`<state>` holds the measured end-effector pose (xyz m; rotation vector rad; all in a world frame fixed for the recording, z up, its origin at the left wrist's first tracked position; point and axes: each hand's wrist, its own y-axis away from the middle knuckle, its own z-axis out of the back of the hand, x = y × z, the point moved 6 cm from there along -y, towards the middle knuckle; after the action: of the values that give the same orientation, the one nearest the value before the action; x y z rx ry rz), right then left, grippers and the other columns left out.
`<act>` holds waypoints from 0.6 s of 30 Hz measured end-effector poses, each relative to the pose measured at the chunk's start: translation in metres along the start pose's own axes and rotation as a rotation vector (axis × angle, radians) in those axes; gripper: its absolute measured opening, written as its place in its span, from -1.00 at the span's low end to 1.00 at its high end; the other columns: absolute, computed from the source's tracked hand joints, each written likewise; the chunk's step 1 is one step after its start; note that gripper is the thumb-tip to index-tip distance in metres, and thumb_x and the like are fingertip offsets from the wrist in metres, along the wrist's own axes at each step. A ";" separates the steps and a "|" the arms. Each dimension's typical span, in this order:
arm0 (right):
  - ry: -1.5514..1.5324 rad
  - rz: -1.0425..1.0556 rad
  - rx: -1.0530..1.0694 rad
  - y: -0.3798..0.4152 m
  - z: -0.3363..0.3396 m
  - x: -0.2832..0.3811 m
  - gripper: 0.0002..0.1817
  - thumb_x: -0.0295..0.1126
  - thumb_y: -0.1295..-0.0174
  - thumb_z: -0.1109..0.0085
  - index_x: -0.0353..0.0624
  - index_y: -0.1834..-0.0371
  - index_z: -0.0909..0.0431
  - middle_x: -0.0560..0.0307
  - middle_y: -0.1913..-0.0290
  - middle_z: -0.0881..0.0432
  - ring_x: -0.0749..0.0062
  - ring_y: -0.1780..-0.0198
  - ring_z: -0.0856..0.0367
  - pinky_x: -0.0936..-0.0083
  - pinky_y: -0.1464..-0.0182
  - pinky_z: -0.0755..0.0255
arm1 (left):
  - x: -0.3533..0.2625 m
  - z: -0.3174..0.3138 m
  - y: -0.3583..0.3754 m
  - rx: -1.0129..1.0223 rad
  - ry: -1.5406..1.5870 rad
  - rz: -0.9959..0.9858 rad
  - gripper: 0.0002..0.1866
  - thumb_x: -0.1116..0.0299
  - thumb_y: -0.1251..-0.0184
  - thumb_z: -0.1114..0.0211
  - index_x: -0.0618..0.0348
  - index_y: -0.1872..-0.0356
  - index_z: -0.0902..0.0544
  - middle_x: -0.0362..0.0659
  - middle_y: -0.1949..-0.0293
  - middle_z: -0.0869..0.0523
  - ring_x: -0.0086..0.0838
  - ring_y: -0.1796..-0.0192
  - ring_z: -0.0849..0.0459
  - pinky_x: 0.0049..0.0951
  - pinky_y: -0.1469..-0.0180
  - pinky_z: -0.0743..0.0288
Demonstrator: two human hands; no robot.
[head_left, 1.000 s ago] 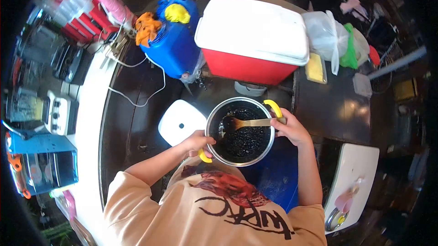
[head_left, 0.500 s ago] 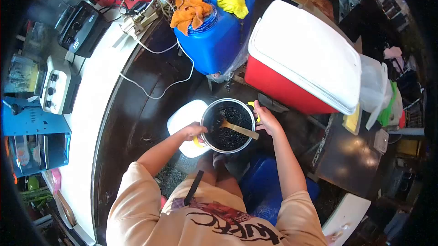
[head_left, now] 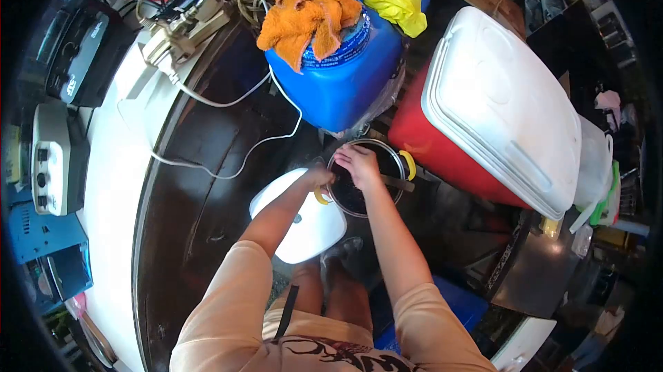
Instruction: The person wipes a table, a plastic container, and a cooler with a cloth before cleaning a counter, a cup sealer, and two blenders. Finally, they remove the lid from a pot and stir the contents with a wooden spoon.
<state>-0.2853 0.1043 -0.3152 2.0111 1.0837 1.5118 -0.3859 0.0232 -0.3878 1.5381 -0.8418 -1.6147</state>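
A round metal pot (head_left: 399,201) with yellow handle covers stands just right of a white square seat (head_left: 304,223), its dark contents in shadow. A wooden spoon (head_left: 398,183) leans in it, the handle sticking out over the right rim. My left hand (head_left: 320,176) is closed at the pot's left side, by the left yellow handle; its fingertips are partly hidden. My right hand (head_left: 358,165) is over the pot near its upper left rim, fingers stretched toward the left and holding nothing visible. The right yellow handle (head_left: 409,165) has no hand on it.
A red cooler (head_left: 414,123) with a white lid stands right of the pot. Beyond the pot is a blue plastic drum (head_left: 331,96) with an orange cloth (head_left: 311,10) on top. A white cable (head_left: 276,136) loops over the dark surface beside the white counter (head_left: 110,186).
My right hand has let go of the right handle and crossed to the pot's left side. The pot has shifted right, uncovering more of the white seat.
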 end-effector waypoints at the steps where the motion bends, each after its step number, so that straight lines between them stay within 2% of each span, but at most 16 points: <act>1: -0.132 -0.014 -0.005 -0.014 -0.003 -0.010 -0.68 -0.39 -0.34 -0.03 -0.48 0.00 -0.42 -0.17 0.13 -0.59 0.17 0.13 -0.64 0.37 -0.02 -0.56 | -0.001 0.003 -0.005 0.009 -0.009 -0.010 -0.83 0.51 0.00 -0.24 0.41 0.37 -0.58 -0.04 0.57 -0.61 -0.33 0.64 -0.61 -0.43 0.65 -0.53; 3: -0.392 -0.046 -0.012 -0.037 -0.015 -0.025 -0.58 -0.28 -0.40 0.02 -0.50 -0.06 -0.36 -0.24 0.03 -0.54 0.11 0.03 -0.60 0.32 -0.14 -0.50 | -0.002 0.013 -0.015 0.001 0.003 -0.051 -0.82 0.50 0.01 -0.25 0.41 0.38 -0.58 -0.06 0.56 -0.60 -0.34 0.62 -0.60 -0.43 0.64 -0.54; 4: -0.465 -0.094 -0.007 -0.046 -0.022 -0.032 -0.46 -0.11 -0.44 0.19 -0.49 -0.12 -0.29 -0.27 -0.10 -0.45 0.08 -0.13 -0.49 0.27 -0.27 -0.38 | -0.003 0.019 -0.020 -0.003 0.011 -0.070 -0.82 0.50 0.02 -0.26 0.41 0.39 -0.58 -0.07 0.56 -0.60 -0.35 0.62 -0.60 -0.43 0.64 -0.54; 6: -0.630 -0.100 -0.031 -0.062 -0.032 -0.044 -0.37 -0.01 -0.44 0.27 -0.49 -0.17 -0.25 -0.24 -0.15 -0.42 0.07 -0.20 -0.42 0.28 -0.30 -0.34 | 0.003 0.036 -0.041 -0.005 -0.053 -0.124 -0.82 0.47 0.01 -0.25 0.38 0.38 -0.61 -0.08 0.55 -0.60 -0.38 0.59 -0.58 -0.40 0.62 -0.54; 7: -0.730 -0.108 -0.055 -0.060 -0.038 -0.043 -0.46 -0.06 -0.45 0.25 -0.39 -0.13 -0.33 -0.08 -0.12 -0.49 0.19 -0.22 -0.42 0.37 -0.28 -0.35 | 0.003 0.042 -0.044 0.020 -0.080 -0.119 -0.83 0.48 0.03 -0.24 0.37 0.40 -0.61 -0.06 0.50 -0.62 -0.35 0.53 -0.62 -0.37 0.58 -0.57; 8: -0.773 -0.039 -0.082 -0.063 -0.042 -0.040 -0.50 -0.08 -0.45 0.23 -0.35 -0.11 -0.37 -0.02 -0.10 -0.51 0.24 -0.22 -0.43 0.40 -0.27 -0.36 | 0.001 0.049 -0.048 0.042 -0.108 -0.113 -0.85 0.49 0.05 -0.24 0.37 0.43 -0.61 -0.04 0.45 -0.64 -0.32 0.47 -0.65 -0.33 0.53 -0.61; 10: -0.860 0.090 -0.137 -0.071 -0.048 -0.043 -0.59 -0.13 -0.45 0.19 -0.26 -0.05 -0.44 0.10 -0.07 -0.55 0.35 -0.21 -0.44 0.46 -0.24 -0.37 | 0.008 0.060 -0.069 0.017 -0.234 -0.081 -0.83 0.46 0.07 -0.26 0.38 0.45 -0.63 -0.01 0.48 -0.65 -0.32 0.47 -0.67 -0.36 0.51 -0.59; 11: -0.867 0.078 -0.162 -0.072 -0.047 -0.047 -0.73 -0.24 -0.37 -0.02 -0.18 0.03 -0.49 0.24 0.01 -0.60 0.47 -0.16 -0.48 0.52 -0.17 -0.41 | 0.010 0.064 -0.071 0.016 -0.225 -0.048 -0.80 0.44 0.08 -0.28 0.37 0.41 -0.65 0.02 0.45 -0.67 -0.30 0.46 -0.69 -0.37 0.48 -0.59; 14: -0.771 0.063 -0.307 -0.069 -0.043 -0.051 -0.66 -0.26 -0.18 -0.28 -0.18 0.05 -0.50 0.21 0.05 -0.60 0.42 -0.09 -0.53 0.51 -0.15 -0.42 | 0.003 0.073 -0.077 0.058 -0.266 -0.154 -0.78 0.47 0.06 -0.24 0.39 0.36 -0.61 0.00 0.55 -0.61 -0.34 0.60 -0.59 -0.39 0.63 -0.48; 15: -0.586 0.120 -0.396 -0.058 -0.039 -0.042 -0.55 -0.29 -0.01 -0.42 -0.23 0.10 -0.44 0.09 0.05 -0.54 0.36 -0.11 -0.47 0.42 -0.17 -0.33 | 0.004 0.079 -0.079 0.020 -0.296 -0.147 -0.80 0.47 0.05 -0.24 0.39 0.38 -0.61 0.00 0.56 -0.61 -0.35 0.60 -0.59 -0.39 0.63 -0.49; 16: -0.292 0.258 -0.503 -0.060 -0.028 -0.036 -0.58 -0.34 0.04 -0.44 -0.23 0.17 -0.45 0.07 0.09 -0.53 0.30 -0.07 -0.47 0.37 -0.14 -0.33 | -0.003 0.084 -0.068 0.014 -0.290 -0.039 -0.76 0.49 0.08 -0.24 0.40 0.34 -0.62 0.12 0.40 -0.68 -0.24 0.53 -0.69 -0.32 0.56 -0.58; 18: 0.316 0.520 -0.676 -0.058 -0.018 -0.021 -0.62 -0.42 0.14 -0.46 -0.23 0.29 -0.47 0.02 0.18 -0.50 0.17 0.01 -0.48 0.27 -0.08 -0.33 | -0.007 0.086 -0.066 0.077 -0.297 -0.027 -0.74 0.50 0.05 -0.20 0.35 0.26 -0.62 0.09 0.44 -0.67 -0.23 0.55 -0.69 -0.34 0.57 -0.58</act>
<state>-0.3247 0.1215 -0.3634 1.6478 0.0597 2.1370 -0.4769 0.0600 -0.4355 1.3848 -1.0558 -1.8799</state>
